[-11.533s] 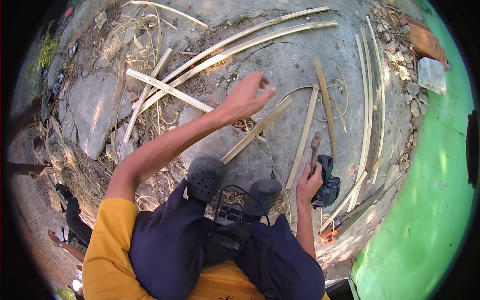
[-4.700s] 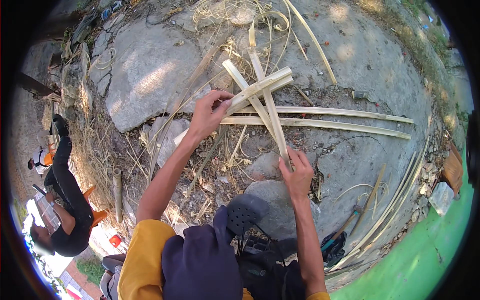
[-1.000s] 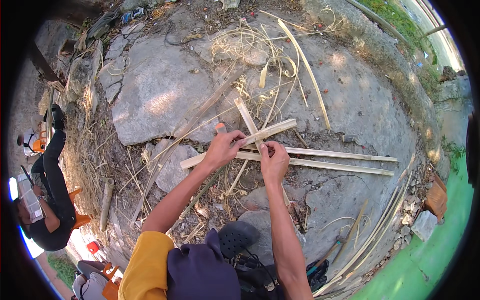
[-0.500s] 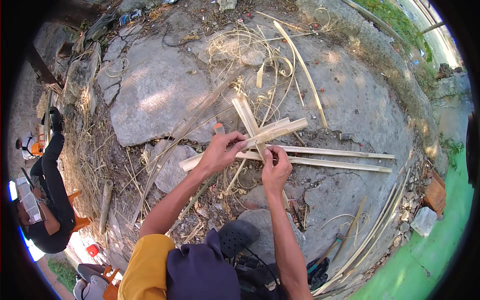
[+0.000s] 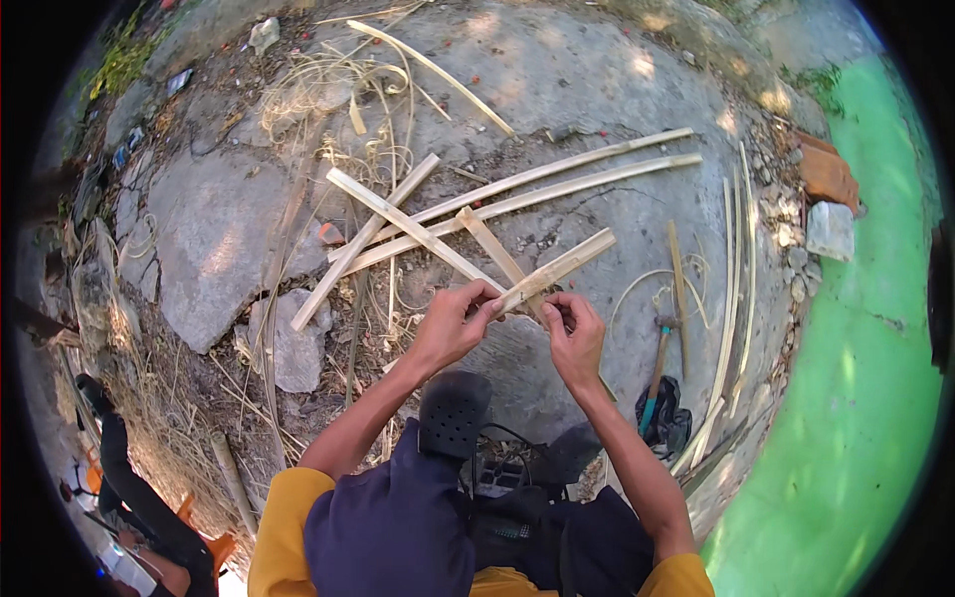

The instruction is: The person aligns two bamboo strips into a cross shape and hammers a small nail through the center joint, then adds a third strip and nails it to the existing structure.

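Two short pale bamboo strips cross between my hands, above the ground. My left hand [image 5: 460,323] is closed, pinching the near end of the strip [image 5: 562,267] that points up to the right. My right hand [image 5: 576,338] pinches the lower end of the other strip [image 5: 490,244], which leans up to the left. Another split strip [image 5: 413,231] runs from the upper left down to my left fingers; whether they touch it I cannot tell. It lies across a further strip [image 5: 333,284], with two long strips [image 5: 587,157] spreading right behind them.
Curled bamboo shavings [image 5: 333,85] lie at the back left on cracked concrete. A hammer [image 5: 657,368] rests by a black bag [image 5: 668,418] at right, near long thin strips [image 5: 731,279]. Beyond are a brick [image 5: 829,174] and green paving [image 5: 846,398]. Another person [image 5: 119,478] is at lower left.
The view has swung, so the ground shows turned and shifted. My hands, still pinching the crossed strips, have drawn nearer my body, away from the long strips.
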### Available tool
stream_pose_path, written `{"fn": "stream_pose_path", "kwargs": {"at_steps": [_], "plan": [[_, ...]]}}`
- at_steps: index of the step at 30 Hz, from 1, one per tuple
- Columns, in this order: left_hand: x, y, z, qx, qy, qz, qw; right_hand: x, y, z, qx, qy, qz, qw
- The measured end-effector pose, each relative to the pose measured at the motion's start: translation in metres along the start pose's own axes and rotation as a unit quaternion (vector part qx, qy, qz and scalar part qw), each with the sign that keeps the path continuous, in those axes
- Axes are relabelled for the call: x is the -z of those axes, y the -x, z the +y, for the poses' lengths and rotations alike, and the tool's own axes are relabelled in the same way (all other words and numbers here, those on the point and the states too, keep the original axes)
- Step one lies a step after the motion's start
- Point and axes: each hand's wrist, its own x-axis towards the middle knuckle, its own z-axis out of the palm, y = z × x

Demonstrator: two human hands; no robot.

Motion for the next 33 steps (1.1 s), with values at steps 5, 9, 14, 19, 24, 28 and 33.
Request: {"fn": "stream_pose_path", "kwargs": {"at_steps": [5, 9, 14, 19, 24, 28, 33], "plan": [[-0.06, -0.016, -0.019, -0.029, -0.032, -0.078, 0.996, 0.027, 0.026, 0.05, -0.018, -0.002, 0.067, 0.998], [-0.087, -0.023, -0.018, -0.036, -0.062, -0.121, 0.99, 0.039, 0.041, 0.074, -0.036, -0.031, 0.109, 0.993], [-0.099, -0.024, -0.027, -0.021, -0.06, -0.137, 0.988, 0.047, 0.043, 0.091, -0.018, -0.058, 0.101, 0.993], [-0.118, -0.014, -0.025, -0.012, -0.062, -0.072, 0.995, 0.052, 0.049, 0.097, -0.013, -0.043, 0.101, 0.994], [-0.126, -0.013, -0.028, -0.101, -0.216, -0.061, 0.969, 0.054, 0.056, 0.099, -0.009, -0.022, 0.111, 0.994], [-0.126, -0.014, -0.027, -0.089, -0.223, -0.092, 0.966, 0.052, 0.062, 0.102, -0.034, -0.039, 0.124, 0.991], [-0.124, -0.014, -0.037, -0.086, -0.194, -0.123, 0.97, 0.051, 0.063, 0.098, -0.033, -0.045, 0.125, 0.991]]}}
